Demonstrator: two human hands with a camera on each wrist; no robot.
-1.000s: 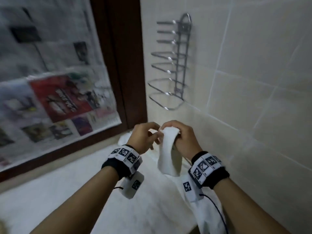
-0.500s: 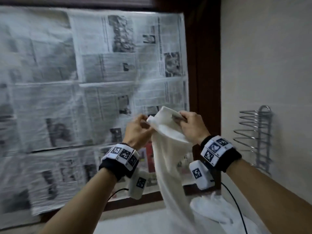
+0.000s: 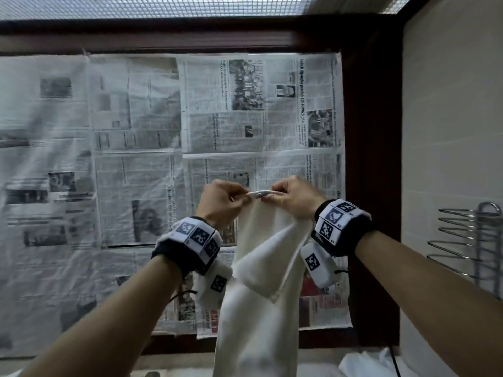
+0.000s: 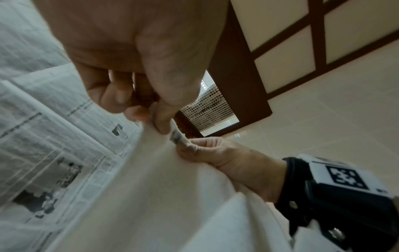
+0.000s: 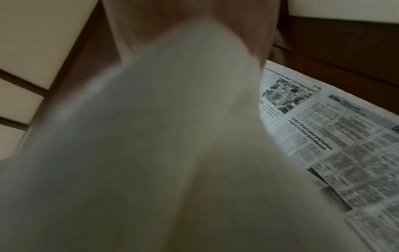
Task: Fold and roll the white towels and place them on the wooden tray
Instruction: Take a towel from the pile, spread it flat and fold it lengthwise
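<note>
Holding a white towel [image 3: 258, 281] high in front of the newspaper-covered window [image 3: 163, 148], well above where it was a second ago, when it was bunched low near the surface [image 3: 168, 372] beside the tiled wall [image 3: 449, 159]. Left hand [image 3: 217, 204] and right hand [image 3: 292, 200] now close together at the top edge, each pinching the hem between thumb and curled fingers (left wrist view shows the left thumb [image 4: 166, 105] pressed onto the hem and a small label between the two grips). Hanging in a long drape from that edge, with one corner flap turned over partway down and the lower end out of view below the frame. Filled with blurred cloth, the right wrist view, so no telling the right fingers' lie from there. Lying on the surface at lower right, more white cloth [image 3: 362, 363], probably another towel waiting. Reads as a shake-out and search for the corners rather than a fold: probably next, sliding the hands apart along the hem to spread it flat. No fold or roll visible yet, and no wooden tray in any view. Fixed on the wall at right, a wire rack [image 3: 473, 246], untouched.
</note>
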